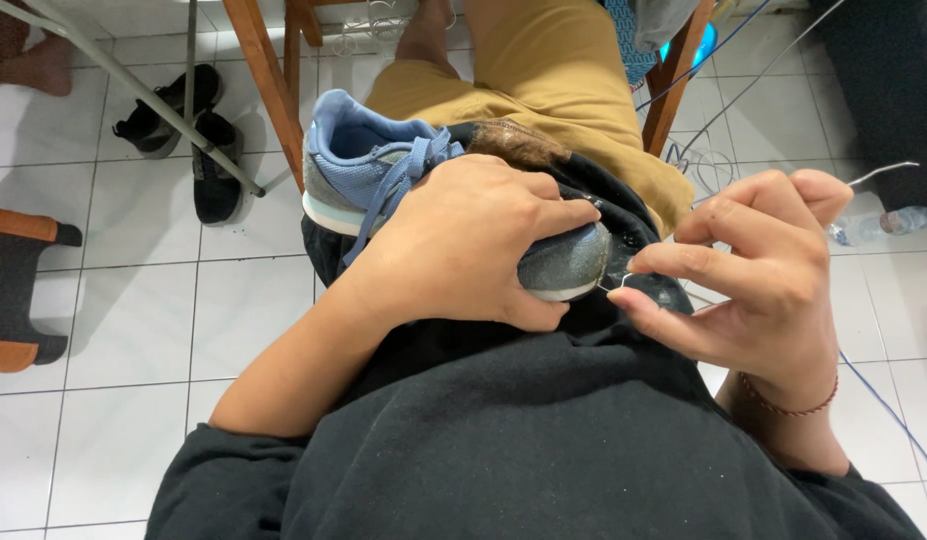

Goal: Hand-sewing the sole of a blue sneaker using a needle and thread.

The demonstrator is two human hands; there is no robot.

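Sneaker (383, 165), blue and grey with blue laces, lies on the person's lap against the black garment (543, 440), its toe toward the right hand. Left hand (473, 245) has its grip clamped over the sneaker's toe, while the right hand (758, 270), just beside that toe, pinches a thin curved metal needle (615, 285). Black sandals (188, 135) lie on the white tiled floor (133, 330), well apart from the sneaker.

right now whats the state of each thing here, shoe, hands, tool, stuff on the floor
blue sneaker: on its side on the lap, laces loose
left hand: grip clamped over the sneaker
right hand: pinching a thin hooked needle at the toe
black shoes: lying on the floor tiles
plastic bottle: lying on its side
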